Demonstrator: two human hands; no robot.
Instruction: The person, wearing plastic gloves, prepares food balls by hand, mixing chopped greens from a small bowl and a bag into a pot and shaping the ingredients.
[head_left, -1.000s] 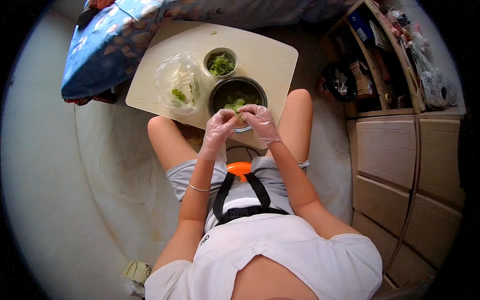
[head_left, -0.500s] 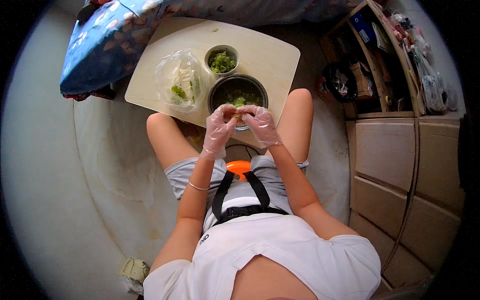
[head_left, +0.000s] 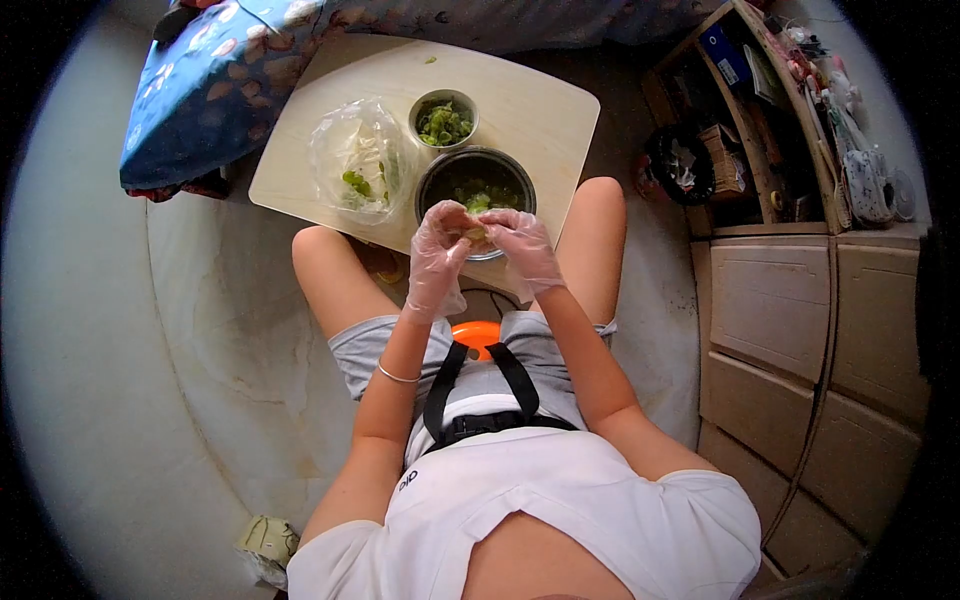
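Change over the last half second: left hand is slightly higher, with its thumb standing off the fingers more; right hand is about where it was. Bowl and bag unmoved. Reads as a regrip, with the piece-by-piece handling mid-step. Right hand looks pinched on a small piece; left fingertips are right up against it, but can't tell if they grip or only touch. Piece sits between both hands, over the near side of the pot. It looks pale green and limp, mostly hidden by the gloves. Brighter greens show in the pot just beyond the fingertips.
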